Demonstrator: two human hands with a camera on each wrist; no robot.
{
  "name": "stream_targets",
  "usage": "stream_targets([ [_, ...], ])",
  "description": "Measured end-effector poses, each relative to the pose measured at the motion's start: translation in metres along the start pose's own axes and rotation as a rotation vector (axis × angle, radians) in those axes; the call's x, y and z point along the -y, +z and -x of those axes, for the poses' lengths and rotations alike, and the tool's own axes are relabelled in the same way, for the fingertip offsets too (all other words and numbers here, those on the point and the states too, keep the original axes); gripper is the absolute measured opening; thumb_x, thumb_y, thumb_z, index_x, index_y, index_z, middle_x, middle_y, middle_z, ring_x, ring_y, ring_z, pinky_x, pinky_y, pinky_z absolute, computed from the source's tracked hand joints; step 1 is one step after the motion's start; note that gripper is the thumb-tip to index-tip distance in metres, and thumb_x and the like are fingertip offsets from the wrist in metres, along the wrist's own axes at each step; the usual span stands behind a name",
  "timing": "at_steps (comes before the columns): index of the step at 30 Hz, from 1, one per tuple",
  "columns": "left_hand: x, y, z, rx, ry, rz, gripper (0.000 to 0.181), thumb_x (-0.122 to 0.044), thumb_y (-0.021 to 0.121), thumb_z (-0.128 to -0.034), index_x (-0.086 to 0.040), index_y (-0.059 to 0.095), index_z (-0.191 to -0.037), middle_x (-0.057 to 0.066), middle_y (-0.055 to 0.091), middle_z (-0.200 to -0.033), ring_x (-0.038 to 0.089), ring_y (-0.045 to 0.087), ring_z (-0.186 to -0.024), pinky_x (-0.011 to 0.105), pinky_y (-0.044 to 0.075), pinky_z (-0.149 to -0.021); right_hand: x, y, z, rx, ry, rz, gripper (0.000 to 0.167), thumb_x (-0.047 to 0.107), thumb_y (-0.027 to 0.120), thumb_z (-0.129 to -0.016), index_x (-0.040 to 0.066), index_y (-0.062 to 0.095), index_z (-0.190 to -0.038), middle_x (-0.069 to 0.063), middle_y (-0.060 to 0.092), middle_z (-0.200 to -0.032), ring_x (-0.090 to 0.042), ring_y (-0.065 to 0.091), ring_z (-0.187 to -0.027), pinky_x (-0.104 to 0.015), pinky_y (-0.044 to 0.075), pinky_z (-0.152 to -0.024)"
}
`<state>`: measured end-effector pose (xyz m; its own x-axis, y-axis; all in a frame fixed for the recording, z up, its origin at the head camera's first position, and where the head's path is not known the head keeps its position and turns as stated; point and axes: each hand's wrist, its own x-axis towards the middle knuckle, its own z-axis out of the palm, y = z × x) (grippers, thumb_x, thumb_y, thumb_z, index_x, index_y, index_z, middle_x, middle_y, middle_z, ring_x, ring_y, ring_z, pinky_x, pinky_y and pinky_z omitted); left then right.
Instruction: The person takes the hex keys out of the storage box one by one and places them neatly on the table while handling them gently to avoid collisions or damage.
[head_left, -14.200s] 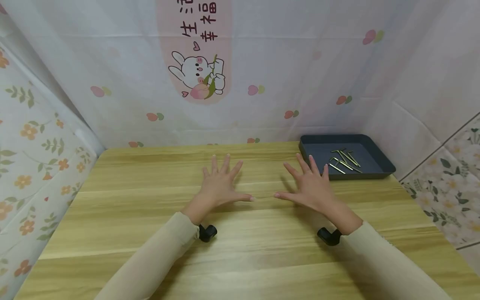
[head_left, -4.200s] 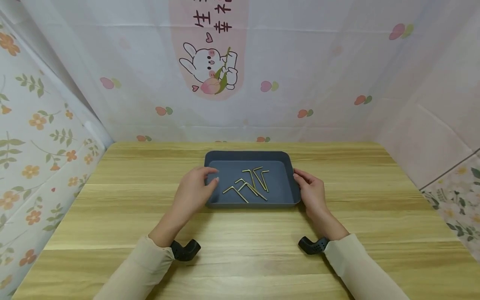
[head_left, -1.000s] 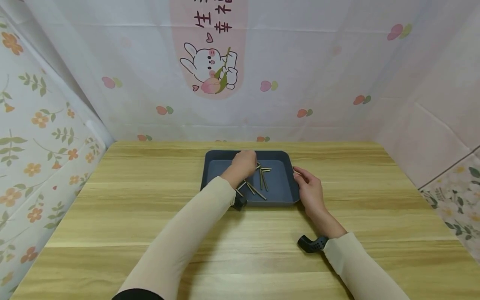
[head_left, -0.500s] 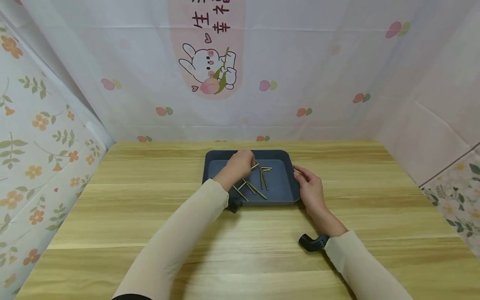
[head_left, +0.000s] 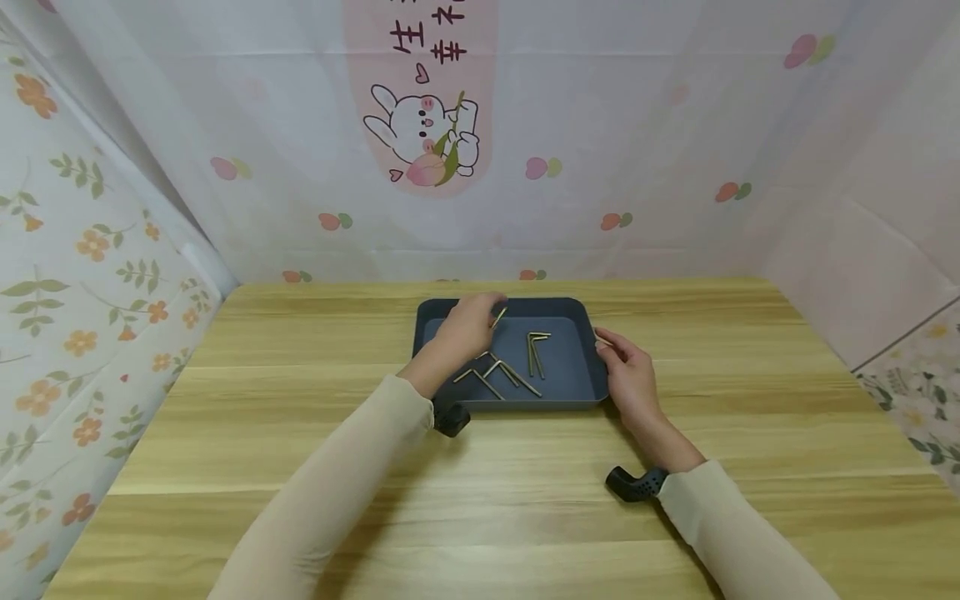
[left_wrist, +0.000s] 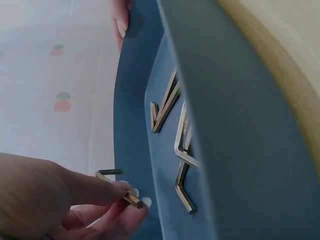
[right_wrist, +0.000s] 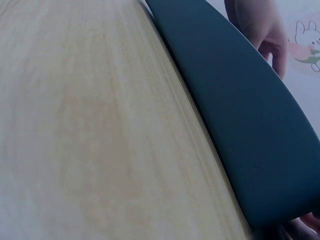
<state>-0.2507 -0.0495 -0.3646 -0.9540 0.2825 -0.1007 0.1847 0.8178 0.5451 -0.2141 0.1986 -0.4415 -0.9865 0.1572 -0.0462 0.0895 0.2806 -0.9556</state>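
Note:
My left hand [head_left: 463, 329] is over the left back part of a dark blue-grey tray [head_left: 566, 390]. Between thumb and fingertips it pinches one brass-coloured L-shaped hex key [left_wrist: 133, 200], held up off the tray floor. Several more hex keys [head_left: 489, 383] lie in the tray, some overlapping at left of centre. Two others [head_left: 535, 354] rest close together right of centre. At the tray's right side, my right hand [head_left: 632, 375] holds the rim, thumb near the edge. In the right wrist view this hand is mostly hidden behind the tray wall [right_wrist: 240, 110].
The tray stands on a wood-grain table [head_left: 525, 492], near its back edge. A white printed cloth [head_left: 600, 125] hangs just behind, and a floral cloth [head_left: 90, 333] closes off the left side. A black wrist mount [head_left: 636, 485] sits below each hand.
The tray, formerly at the back right, now stands at the middle. Over the last second my left hand has lifted a hex key and drawn back left. My right hand stays on the rim.

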Motion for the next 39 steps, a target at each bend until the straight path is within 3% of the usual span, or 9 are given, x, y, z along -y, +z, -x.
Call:
stream_targets([
  [3,0.004,-0.001,0.005,-0.023,0.027,0.010,0.049,0.003,0.049,-0.1020,-0.010,0.051,-0.149,0.000,0.047,-0.062,0.012,0.029,-0.048,0.025,0.023,-0.048,0.000,0.001,-0.001,0.004,0.003,-0.011,0.042,0.023,0.048,-0.108,0.012,0.053,-0.148,-0.016,0.059,-0.137,-0.011,0.055,-0.111,-0.010,0.046,-0.082],
  [5,0.007,-0.001,0.009,-0.046,0.042,0.017,0.049,0.005,0.049,-0.1004,-0.010,0.052,-0.148,0.000,0.048,-0.064,0.011,0.029,-0.048,0.024,0.022,-0.047,0.000,0.001,-0.001,0.003,0.007,-0.014,0.042,0.022,0.049,-0.108,0.012,0.053,-0.148,-0.016,0.059,-0.138,-0.012,0.055,-0.113,-0.010,0.045,-0.082],
  [10,0.015,-0.003,0.018,-0.105,0.061,0.059,0.054,0.007,0.048,-0.0972,-0.012,0.053,-0.148,0.007,0.065,-0.087,0.013,0.040,-0.054,0.026,0.029,-0.051,0.002,0.000,0.000,-0.001,0.011,-0.015,0.042,0.023,0.049,-0.108,0.013,0.053,-0.148,-0.016,0.059,-0.139,-0.014,0.056,-0.115,-0.009,0.046,-0.082],
  [16,0.027,-0.013,0.028,-0.164,0.054,0.118,0.052,0.004,0.052,-0.0964,-0.012,0.055,-0.145,0.013,0.068,-0.105,0.021,0.060,-0.079,0.032,0.044,-0.069,0.004,-0.001,0.002,-0.005,0.002,-0.017,0.042,0.025,0.050,-0.107,0.013,0.054,-0.147,-0.020,0.059,-0.137,-0.004,0.056,-0.104,-0.010,0.046,-0.080],
  [29,0.063,-0.036,0.045,-0.262,-0.057,0.346,0.049,0.001,0.054,-0.0995,-0.010,0.052,-0.147,0.016,0.063,-0.105,0.030,0.067,-0.093,0.030,0.051,-0.068,0.002,0.001,0.001,-0.016,0.006,-0.005,0.042,0.025,0.051,-0.107,0.013,0.055,-0.146,-0.019,0.061,-0.137,-0.001,0.057,-0.102,-0.009,0.048,-0.080],
  [32,0.073,-0.037,0.049,-0.285,-0.085,0.389,0.048,0.001,0.056,-0.0989,-0.008,0.053,-0.146,0.018,0.063,-0.108,0.033,0.068,-0.099,0.032,0.057,-0.073,0.002,0.000,0.001,-0.017,0.002,0.000,0.041,0.025,0.052,-0.107,0.013,0.056,-0.146,-0.020,0.061,-0.137,0.000,0.057,-0.101,-0.009,0.047,-0.080],
  [39,0.095,-0.045,0.055,-0.271,-0.133,0.449,0.049,-0.002,0.056,-0.1005,-0.007,0.050,-0.148,0.023,0.062,-0.118,0.037,0.069,-0.103,0.043,0.060,-0.085,0.002,0.000,0.001,-0.002,-0.001,-0.004,0.042,0.024,0.051,-0.107,0.012,0.054,-0.147,-0.020,0.060,-0.139,0.003,0.058,-0.100,-0.009,0.047,-0.081],
])
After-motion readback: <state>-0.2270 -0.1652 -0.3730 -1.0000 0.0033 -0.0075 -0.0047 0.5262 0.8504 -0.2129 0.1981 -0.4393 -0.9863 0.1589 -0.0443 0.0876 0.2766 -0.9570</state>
